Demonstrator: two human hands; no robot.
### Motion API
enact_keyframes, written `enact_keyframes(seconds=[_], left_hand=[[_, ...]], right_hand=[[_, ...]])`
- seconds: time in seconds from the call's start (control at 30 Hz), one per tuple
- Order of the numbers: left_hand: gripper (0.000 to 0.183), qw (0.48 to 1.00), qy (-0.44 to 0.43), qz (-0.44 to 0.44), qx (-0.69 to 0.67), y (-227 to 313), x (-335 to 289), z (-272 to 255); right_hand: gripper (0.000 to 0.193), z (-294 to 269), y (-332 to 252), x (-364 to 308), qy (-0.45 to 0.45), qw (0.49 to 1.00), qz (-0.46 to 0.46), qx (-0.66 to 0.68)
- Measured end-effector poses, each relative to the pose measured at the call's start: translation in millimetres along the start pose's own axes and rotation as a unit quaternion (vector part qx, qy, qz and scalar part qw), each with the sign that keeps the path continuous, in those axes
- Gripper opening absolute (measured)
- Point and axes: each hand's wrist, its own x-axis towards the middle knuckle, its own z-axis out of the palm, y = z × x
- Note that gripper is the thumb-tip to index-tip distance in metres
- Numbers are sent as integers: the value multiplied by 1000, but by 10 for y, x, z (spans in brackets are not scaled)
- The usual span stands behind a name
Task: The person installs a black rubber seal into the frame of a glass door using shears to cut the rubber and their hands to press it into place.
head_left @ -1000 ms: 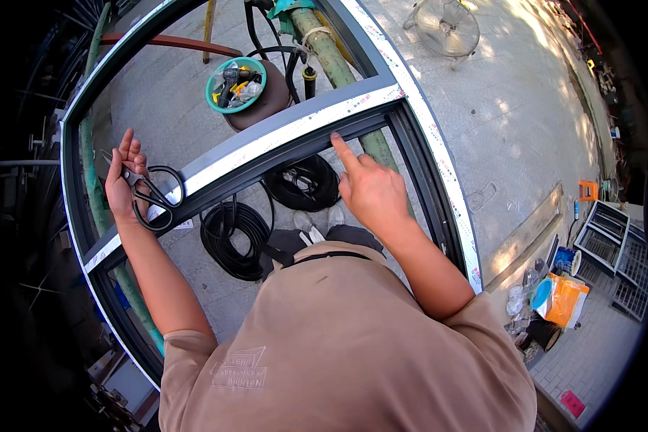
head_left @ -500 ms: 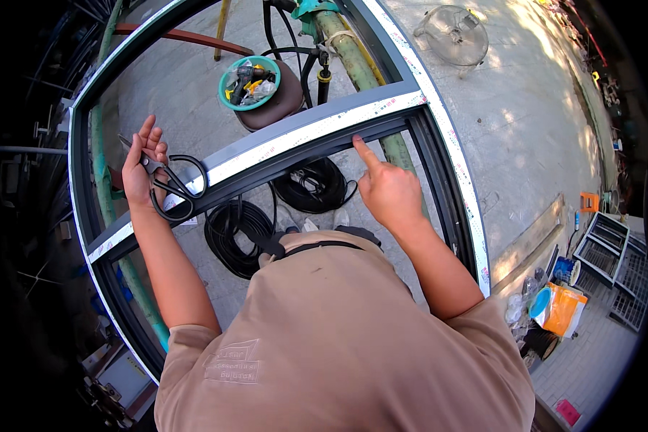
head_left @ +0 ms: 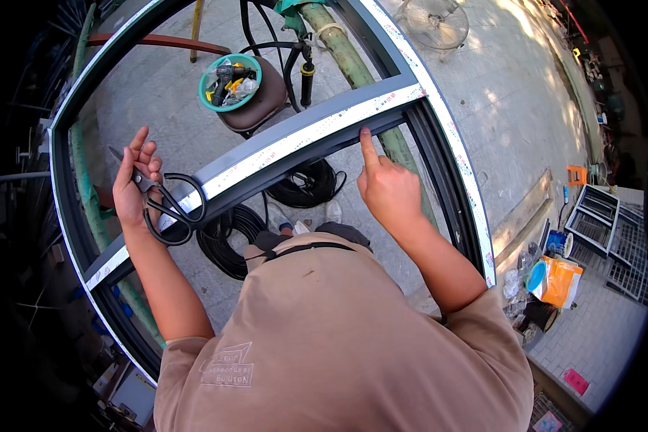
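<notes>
My left hand (head_left: 131,191) holds a pair of scissors (head_left: 145,183) with large black loop handles against the palm. The blades point up past the thumb, and the fingers are loosely curled. The handle loops hang over the crossbar (head_left: 281,147) of a large dark grey metal frame, whose faces carry white printed film. My right hand (head_left: 392,189) holds nothing that I can see. Its index finger is stretched out, with the tip pressing on the crossbar's dark near edge, close to the right corner. The other fingers are folded under. Whether a thin strip lies under the fingertip cannot be made out.
Black coils (head_left: 306,183) lie on the floor below the frame, by my shoes. Beyond the crossbar, a mint-green basin (head_left: 210,99) with a power drill sits on a brown stool (head_left: 263,108). Green poles (head_left: 342,50) run under the frame. A fan (head_left: 435,25) and an orange bag (head_left: 559,282) are at right.
The right index fingertip has slid a little along the crossbar toward the right corner. The left hand still holds the scissors. The whole view has shifted slightly.
</notes>
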Motion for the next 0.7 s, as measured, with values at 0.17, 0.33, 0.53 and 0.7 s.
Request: enact_keyframes(seconds=[0.17,0.33,0.53,0.7], left_hand=[[50,1000,-7,5,2,-4,7,-28],[50,1000,3,9,1,9,-27,-2],[50,1000,12,9,0,23,-20,49],[51,1000,-3,4,-19,16,-17,22]], right_hand=[[77,-186,-67,123,-13,999,16,31],[79,-188,-419,-8,-23,990,-38,136],[86,-8,-385,-105,-69,993,-49,81],[88,-30,-400,-138,-80,992,-47,86]])
